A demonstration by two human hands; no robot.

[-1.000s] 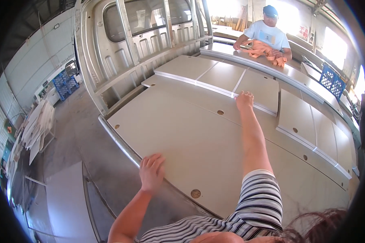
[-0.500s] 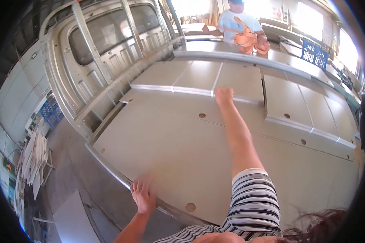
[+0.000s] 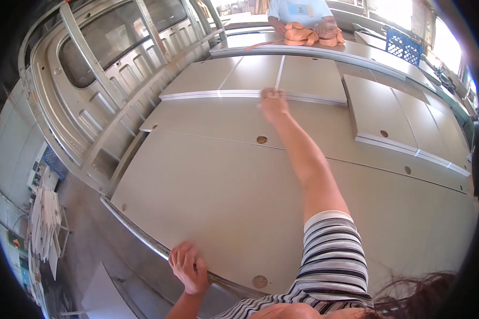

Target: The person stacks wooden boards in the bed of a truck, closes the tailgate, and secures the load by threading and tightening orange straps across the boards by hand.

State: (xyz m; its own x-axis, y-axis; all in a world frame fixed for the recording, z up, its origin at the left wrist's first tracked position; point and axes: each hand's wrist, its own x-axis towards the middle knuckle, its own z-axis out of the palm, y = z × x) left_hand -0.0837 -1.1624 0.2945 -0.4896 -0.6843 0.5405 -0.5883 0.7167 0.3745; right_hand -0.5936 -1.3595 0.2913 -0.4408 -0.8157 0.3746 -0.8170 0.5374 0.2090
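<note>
My right hand (image 3: 274,106) reaches out over the panels with its fingers curled, slightly blurred, at the near edge of a stack of grey panels (image 3: 253,74). Whatever its fingers may hold is hidden. The stack lies in sections with pale seams, on top of larger grey panels (image 3: 207,175) that have round holes. At the near left, my left hand (image 3: 189,271) rests on the metal side rail (image 3: 138,228) of the truck bed, beside the panel edge. Its fingers are bent and apart, partly smeared.
A second stack of panels (image 3: 404,117) lies to the right. Across the load, a person (image 3: 298,13) handles a bundle of orange strap (image 3: 308,34) on another panel. A metal frame (image 3: 90,58) and cab back stand at left. A blue crate (image 3: 403,45) is at far right.
My right hand has shifted left along the stack's near edge. My left hand stays near the rail. The other person's orange strap bundle has been lowered onto the panel. The view has tilted downward.
</note>
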